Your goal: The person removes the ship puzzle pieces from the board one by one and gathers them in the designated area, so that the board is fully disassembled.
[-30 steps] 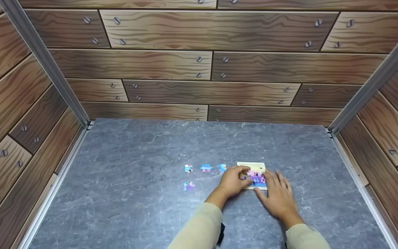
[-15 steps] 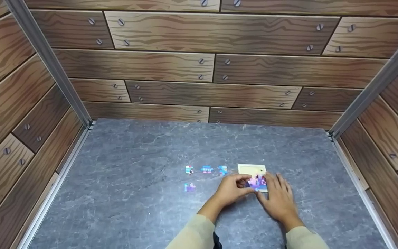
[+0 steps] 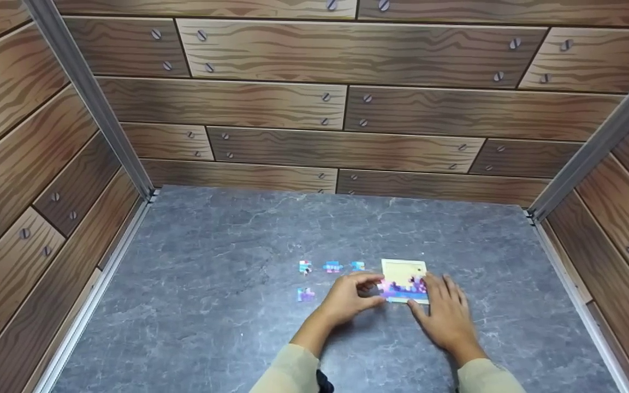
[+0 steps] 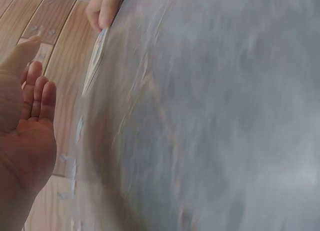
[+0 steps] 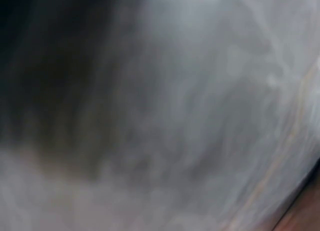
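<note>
Puzzle tray [image 3: 399, 270] sits beneath a straight-fingered right hand [image 3: 445, 317], likely for steadiness; the left hand [image 3: 345, 297], relaxed, appears empty alongside.

The left hand [image 4: 30, 136] is above the counter [image 4: 215, 111], its palm visible and its grip loose, thumb apart from the fingers. To the right, fingertips of the right hand [image 4: 105, 10] touch a flat pale board [image 4: 94, 66]. Left of it lie small blurred pieces [image 4: 79, 129]. Wooden planks [image 4: 73, 81] stand behind.
</note>
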`<state>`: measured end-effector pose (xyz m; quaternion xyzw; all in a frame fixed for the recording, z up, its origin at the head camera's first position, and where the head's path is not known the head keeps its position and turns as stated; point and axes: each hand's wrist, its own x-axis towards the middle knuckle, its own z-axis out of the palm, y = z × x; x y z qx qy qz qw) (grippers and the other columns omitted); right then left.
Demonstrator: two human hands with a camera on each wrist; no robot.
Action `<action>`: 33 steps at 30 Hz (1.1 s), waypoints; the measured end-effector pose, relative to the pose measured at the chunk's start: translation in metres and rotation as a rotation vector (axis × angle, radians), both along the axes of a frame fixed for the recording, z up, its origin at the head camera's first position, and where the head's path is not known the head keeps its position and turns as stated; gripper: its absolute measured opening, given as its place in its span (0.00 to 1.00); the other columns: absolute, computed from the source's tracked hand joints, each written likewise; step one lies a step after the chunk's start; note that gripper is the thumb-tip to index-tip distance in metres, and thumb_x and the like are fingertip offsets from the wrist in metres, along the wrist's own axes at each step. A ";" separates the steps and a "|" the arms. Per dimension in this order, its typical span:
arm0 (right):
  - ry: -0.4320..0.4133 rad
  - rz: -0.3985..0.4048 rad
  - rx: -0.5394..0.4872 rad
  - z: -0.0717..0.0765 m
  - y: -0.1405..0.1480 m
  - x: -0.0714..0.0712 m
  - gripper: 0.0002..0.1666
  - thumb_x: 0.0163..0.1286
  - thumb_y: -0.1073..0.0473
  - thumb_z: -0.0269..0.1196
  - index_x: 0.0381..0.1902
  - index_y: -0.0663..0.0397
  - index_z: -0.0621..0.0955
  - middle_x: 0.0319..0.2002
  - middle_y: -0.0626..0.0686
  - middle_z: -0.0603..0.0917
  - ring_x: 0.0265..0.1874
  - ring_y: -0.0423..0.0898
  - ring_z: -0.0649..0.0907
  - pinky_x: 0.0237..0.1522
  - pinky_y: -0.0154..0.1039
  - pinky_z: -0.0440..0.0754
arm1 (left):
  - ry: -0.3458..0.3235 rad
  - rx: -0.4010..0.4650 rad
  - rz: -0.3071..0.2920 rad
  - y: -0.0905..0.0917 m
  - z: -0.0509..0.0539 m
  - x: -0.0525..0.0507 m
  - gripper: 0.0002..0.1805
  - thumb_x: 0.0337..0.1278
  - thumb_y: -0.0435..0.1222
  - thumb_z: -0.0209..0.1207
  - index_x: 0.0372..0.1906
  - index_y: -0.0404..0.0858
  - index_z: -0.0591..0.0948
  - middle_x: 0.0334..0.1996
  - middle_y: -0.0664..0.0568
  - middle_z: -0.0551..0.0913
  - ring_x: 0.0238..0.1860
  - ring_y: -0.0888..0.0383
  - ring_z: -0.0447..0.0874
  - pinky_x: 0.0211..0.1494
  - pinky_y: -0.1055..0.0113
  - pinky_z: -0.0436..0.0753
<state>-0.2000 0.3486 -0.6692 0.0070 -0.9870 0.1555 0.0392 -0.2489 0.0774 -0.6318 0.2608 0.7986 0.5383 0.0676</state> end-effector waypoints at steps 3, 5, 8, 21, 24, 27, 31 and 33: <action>0.000 0.000 -0.001 -0.001 0.000 0.000 0.49 0.80 0.28 0.55 0.83 0.55 0.65 0.83 0.62 0.66 0.85 0.71 0.56 0.83 0.75 0.49 | 0.010 -0.059 0.001 -0.014 0.002 -0.003 0.25 0.63 0.41 0.77 0.64 0.41 0.88 0.54 0.52 0.91 0.51 0.64 0.87 0.59 0.70 0.87; 0.004 -0.001 -0.004 0.000 0.001 0.000 0.48 0.80 0.29 0.56 0.83 0.55 0.65 0.83 0.62 0.66 0.85 0.70 0.56 0.84 0.74 0.49 | 0.017 -0.107 -0.005 -0.023 0.004 -0.007 0.26 0.63 0.42 0.77 0.64 0.42 0.87 0.54 0.53 0.91 0.51 0.64 0.86 0.60 0.70 0.87; 0.006 0.002 -0.009 0.000 0.001 0.000 0.48 0.80 0.29 0.56 0.82 0.55 0.65 0.83 0.62 0.66 0.85 0.70 0.56 0.84 0.74 0.49 | 0.035 -0.178 -0.017 -0.038 0.006 -0.012 0.27 0.62 0.43 0.77 0.64 0.42 0.87 0.56 0.54 0.91 0.54 0.62 0.87 0.63 0.68 0.86; 0.030 0.010 -0.018 -0.003 0.000 0.001 0.47 0.80 0.31 0.57 0.82 0.54 0.66 0.83 0.62 0.67 0.85 0.70 0.57 0.83 0.73 0.50 | 0.119 -0.439 -0.037 -0.093 0.004 -0.032 0.27 0.61 0.44 0.77 0.64 0.43 0.88 0.59 0.51 0.91 0.64 0.51 0.87 0.84 0.50 0.71; 0.039 0.011 -0.022 -0.003 0.000 0.001 0.45 0.80 0.32 0.58 0.81 0.54 0.66 0.82 0.61 0.68 0.85 0.70 0.57 0.83 0.73 0.51 | 0.115 -0.463 -0.046 -0.097 0.004 -0.033 0.26 0.61 0.43 0.77 0.64 0.43 0.88 0.61 0.50 0.91 0.67 0.49 0.85 0.86 0.48 0.66; 0.048 0.010 -0.024 -0.003 0.000 0.001 0.45 0.80 0.32 0.59 0.81 0.54 0.67 0.82 0.61 0.68 0.85 0.70 0.57 0.83 0.74 0.51 | 0.134 -0.481 -0.058 -0.098 0.002 -0.033 0.25 0.61 0.43 0.77 0.63 0.43 0.89 0.61 0.51 0.90 0.68 0.49 0.85 0.87 0.47 0.66; 0.043 0.012 -0.023 -0.002 -0.001 0.001 0.45 0.80 0.32 0.59 0.81 0.54 0.66 0.82 0.61 0.68 0.85 0.70 0.57 0.84 0.73 0.50 | 0.142 -0.495 -0.068 -0.098 -0.001 -0.033 0.24 0.61 0.43 0.77 0.62 0.44 0.90 0.61 0.51 0.90 0.68 0.49 0.83 0.88 0.46 0.63; 0.037 0.012 -0.021 -0.002 -0.001 0.001 0.45 0.80 0.32 0.58 0.81 0.54 0.66 0.82 0.61 0.67 0.85 0.70 0.57 0.84 0.72 0.49 | 0.137 -0.498 -0.069 -0.099 -0.002 -0.033 0.24 0.61 0.43 0.78 0.62 0.45 0.90 0.61 0.50 0.90 0.68 0.49 0.83 0.88 0.46 0.62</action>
